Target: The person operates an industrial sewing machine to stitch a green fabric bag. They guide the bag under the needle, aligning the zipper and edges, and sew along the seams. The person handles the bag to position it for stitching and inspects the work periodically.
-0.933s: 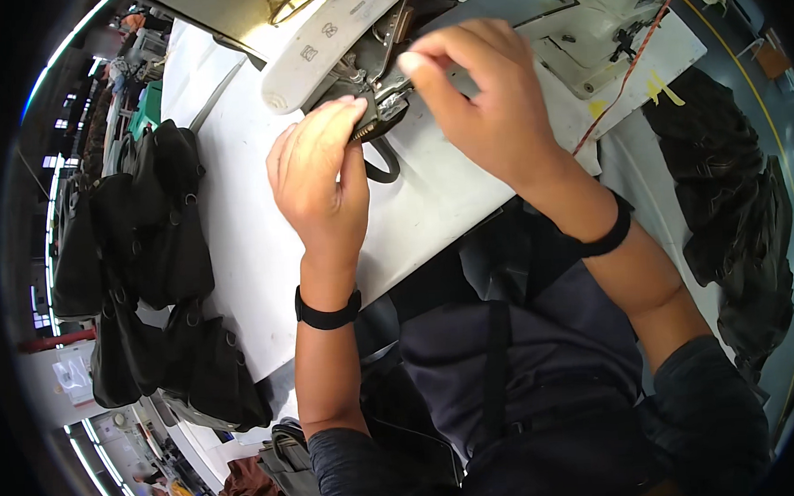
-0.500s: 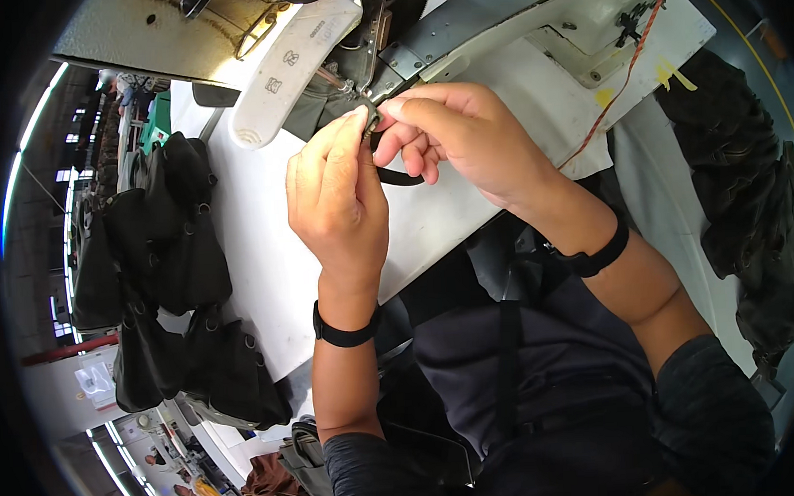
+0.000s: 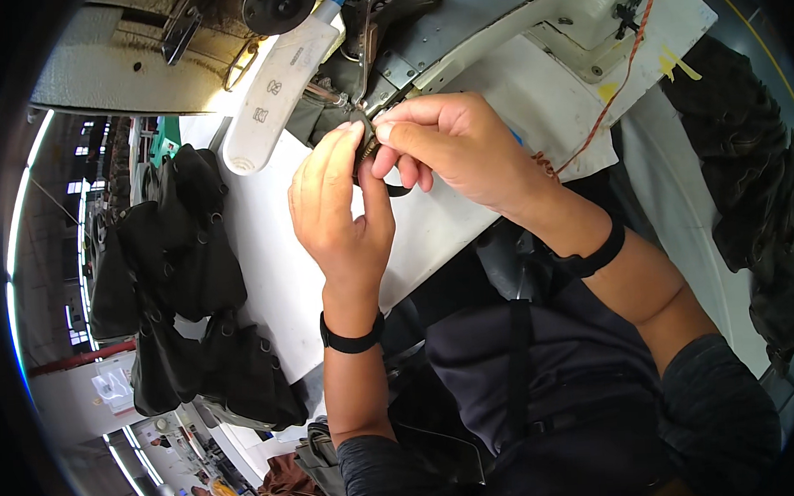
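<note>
Close to the sewing machine's needle area, both hands meet over a dark strip with brass-coloured zipper teeth (image 3: 370,148). My left hand (image 3: 338,206) pinches the strip from its left side, fingers extended upward and thumb against it. From the right, my right hand (image 3: 464,152) pinches its upper end between thumb and index finger, the other fingers curled underneath. Dark grey-green fabric (image 3: 313,119) runs on behind the fingertips, under the machine. A black loop (image 3: 398,191) shows below the hands on the white table. The fingers hide much of the strip.
A sewing machine head (image 3: 123,60) with a long pale cover (image 3: 275,98) hangs at upper left, its metal bed (image 3: 458,28) beyond. A red twisted cord (image 3: 617,105) crosses the white table (image 3: 276,213). Black bags (image 3: 175,249) hang at left; dark fabric pieces (image 3: 748,179) lie at right.
My right fingertips have shifted slightly along the strip and curled in closer, and more of the brass teeth shows. The whole view has tilted a little; my left hand keeps its pinch.
</note>
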Demonstrator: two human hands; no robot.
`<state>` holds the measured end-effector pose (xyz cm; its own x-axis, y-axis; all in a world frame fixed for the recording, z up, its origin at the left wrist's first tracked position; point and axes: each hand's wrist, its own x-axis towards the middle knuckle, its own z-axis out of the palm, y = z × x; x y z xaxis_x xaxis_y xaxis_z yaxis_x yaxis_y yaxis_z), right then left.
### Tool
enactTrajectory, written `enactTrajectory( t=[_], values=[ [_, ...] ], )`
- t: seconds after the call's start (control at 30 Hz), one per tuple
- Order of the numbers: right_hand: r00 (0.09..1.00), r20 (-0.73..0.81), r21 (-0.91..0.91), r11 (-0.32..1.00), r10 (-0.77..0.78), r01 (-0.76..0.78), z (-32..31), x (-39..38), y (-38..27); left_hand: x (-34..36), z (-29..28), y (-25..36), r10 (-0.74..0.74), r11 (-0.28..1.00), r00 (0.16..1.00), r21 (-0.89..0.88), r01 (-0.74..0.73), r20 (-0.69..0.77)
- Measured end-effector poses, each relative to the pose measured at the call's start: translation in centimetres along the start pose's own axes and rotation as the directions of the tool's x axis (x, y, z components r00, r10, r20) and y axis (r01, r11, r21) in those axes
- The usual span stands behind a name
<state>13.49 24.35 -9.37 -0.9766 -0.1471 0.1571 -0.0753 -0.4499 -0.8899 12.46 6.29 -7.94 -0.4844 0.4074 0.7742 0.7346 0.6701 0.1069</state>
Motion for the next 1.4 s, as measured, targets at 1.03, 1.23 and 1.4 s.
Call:
enactTrajectory(
  t=[1.03, 1.23, 1.4],
  values=[
    [0.999, -0.008, -0.073, 0.996, -0.048, 0.048, 0.1, 0.1, 1.2, 2.1, -1.5, 0.8, -0.484, 0.796, 0.861, -0.331, 0.507, 0.157],
    [0.993, -0.058, -0.053, 0.994, -0.103, 0.1, 0.6, 0.2, 0.8, 2.0, -1.1, 1.8, -0.207, 0.961, 0.976, -0.174, 0.215, 0.064],
    [0.998, -0.02, -0.14, 0.989, -0.055, 0.052, 0.1, 0.3, 0.7, 1.6, -0.8, 0.6, -0.034, 0.999, 0.999, -0.011, 0.034, 0.037]
  ],
)
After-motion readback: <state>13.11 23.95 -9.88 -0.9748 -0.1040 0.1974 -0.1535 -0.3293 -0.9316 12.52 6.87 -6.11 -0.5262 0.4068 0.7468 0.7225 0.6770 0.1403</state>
